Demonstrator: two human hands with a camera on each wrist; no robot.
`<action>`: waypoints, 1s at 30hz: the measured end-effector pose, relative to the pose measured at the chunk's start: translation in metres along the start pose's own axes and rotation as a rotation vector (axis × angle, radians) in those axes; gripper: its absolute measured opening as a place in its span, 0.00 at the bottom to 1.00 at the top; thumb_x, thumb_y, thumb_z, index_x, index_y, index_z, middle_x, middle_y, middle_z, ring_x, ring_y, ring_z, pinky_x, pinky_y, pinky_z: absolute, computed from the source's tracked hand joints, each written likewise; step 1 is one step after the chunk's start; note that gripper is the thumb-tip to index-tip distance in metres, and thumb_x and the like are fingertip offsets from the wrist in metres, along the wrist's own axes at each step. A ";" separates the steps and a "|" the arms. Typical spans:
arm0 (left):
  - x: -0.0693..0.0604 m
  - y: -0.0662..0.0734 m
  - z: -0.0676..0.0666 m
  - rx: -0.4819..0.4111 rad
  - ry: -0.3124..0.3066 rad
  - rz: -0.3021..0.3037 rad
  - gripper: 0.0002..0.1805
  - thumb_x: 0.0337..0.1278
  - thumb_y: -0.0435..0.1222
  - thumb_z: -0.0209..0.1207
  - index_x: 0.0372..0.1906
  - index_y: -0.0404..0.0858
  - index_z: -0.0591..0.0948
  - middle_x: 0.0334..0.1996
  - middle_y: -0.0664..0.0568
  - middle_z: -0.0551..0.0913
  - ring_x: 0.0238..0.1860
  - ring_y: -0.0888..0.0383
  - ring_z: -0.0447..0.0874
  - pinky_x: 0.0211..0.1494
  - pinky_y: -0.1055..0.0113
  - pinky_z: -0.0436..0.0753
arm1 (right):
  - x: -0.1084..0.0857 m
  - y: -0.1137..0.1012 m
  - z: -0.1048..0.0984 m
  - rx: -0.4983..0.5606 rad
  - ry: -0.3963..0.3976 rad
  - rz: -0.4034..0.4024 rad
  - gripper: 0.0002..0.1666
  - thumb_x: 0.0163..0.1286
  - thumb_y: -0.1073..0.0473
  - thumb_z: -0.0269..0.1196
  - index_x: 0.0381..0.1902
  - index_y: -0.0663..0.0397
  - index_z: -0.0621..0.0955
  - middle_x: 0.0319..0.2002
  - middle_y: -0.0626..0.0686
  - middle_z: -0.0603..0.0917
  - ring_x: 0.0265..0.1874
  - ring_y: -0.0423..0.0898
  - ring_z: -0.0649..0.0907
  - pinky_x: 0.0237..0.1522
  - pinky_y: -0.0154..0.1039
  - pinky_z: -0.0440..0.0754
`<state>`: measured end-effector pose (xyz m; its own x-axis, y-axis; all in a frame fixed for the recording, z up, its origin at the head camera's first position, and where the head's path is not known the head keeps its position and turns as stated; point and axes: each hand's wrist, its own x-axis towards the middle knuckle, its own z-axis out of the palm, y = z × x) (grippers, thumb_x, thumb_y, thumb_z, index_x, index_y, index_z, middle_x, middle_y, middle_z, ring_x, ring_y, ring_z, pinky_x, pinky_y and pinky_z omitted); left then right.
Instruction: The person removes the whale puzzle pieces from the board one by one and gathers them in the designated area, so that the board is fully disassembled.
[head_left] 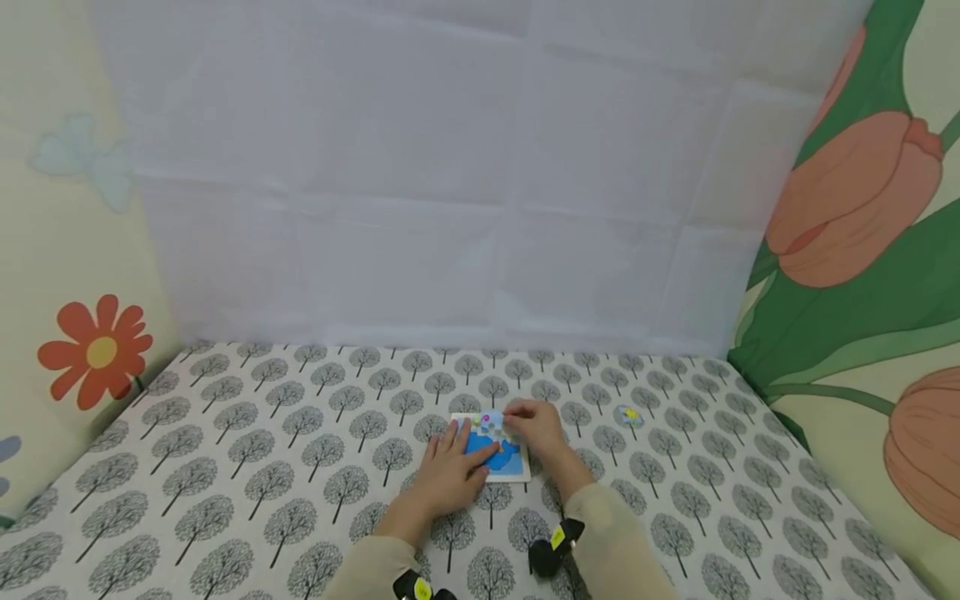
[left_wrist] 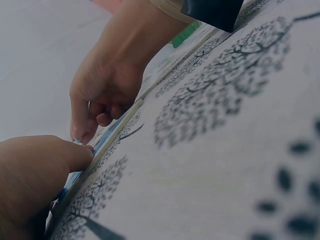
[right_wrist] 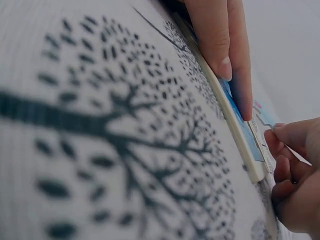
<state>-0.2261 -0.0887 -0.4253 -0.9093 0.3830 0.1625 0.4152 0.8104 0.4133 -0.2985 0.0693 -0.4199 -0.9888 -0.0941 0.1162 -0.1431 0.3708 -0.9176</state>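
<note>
blue marks one board [head_left: 506, 463] under one left hand [head_left: 448, 478].

White-rimmed blue board [head_left: 506, 462] laid flat on the table [head_left: 300, 508], and there, pale pink-marked piece [head_left: 491, 420] pinched at its far end

The board [head_left: 507, 463] is blue and white, the cloth [head_left: 720, 467] tree-patterned.
</note>
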 end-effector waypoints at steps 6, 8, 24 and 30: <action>0.001 0.000 0.001 -0.002 -0.004 -0.006 0.21 0.60 0.41 0.45 0.59 0.45 0.68 0.63 0.34 0.48 0.63 0.40 0.38 0.59 0.43 0.42 | 0.003 0.003 -0.005 0.074 0.001 0.050 0.05 0.55 0.65 0.61 0.30 0.61 0.81 0.34 0.52 0.78 0.36 0.47 0.76 0.36 0.39 0.76; 0.001 0.000 0.001 -0.001 -0.003 -0.005 0.21 0.60 0.42 0.45 0.59 0.45 0.68 0.63 0.34 0.48 0.63 0.40 0.38 0.59 0.43 0.42 | 0.004 0.003 -0.008 0.066 0.003 0.056 0.05 0.55 0.65 0.61 0.30 0.61 0.81 0.34 0.52 0.79 0.36 0.47 0.76 0.36 0.39 0.76; 0.002 0.000 -0.001 0.014 0.001 0.009 0.21 0.60 0.41 0.44 0.59 0.45 0.68 0.63 0.34 0.48 0.62 0.39 0.39 0.59 0.43 0.42 | 0.009 0.002 -0.041 -0.009 0.082 0.150 0.05 0.57 0.66 0.59 0.31 0.60 0.80 0.31 0.52 0.79 0.33 0.46 0.77 0.38 0.39 0.76; 0.000 -0.001 0.001 -0.010 0.004 0.025 0.21 0.60 0.40 0.45 0.59 0.44 0.68 0.62 0.33 0.49 0.62 0.38 0.40 0.59 0.43 0.42 | 0.007 0.009 -0.054 -0.010 0.088 0.146 0.05 0.57 0.66 0.58 0.31 0.61 0.80 0.31 0.52 0.79 0.33 0.46 0.77 0.36 0.39 0.76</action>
<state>-0.2265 -0.0893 -0.4265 -0.8989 0.4010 0.1765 0.4373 0.7963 0.4179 -0.3092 0.1215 -0.4071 -0.9990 0.0425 0.0148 0.0026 0.3833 -0.9236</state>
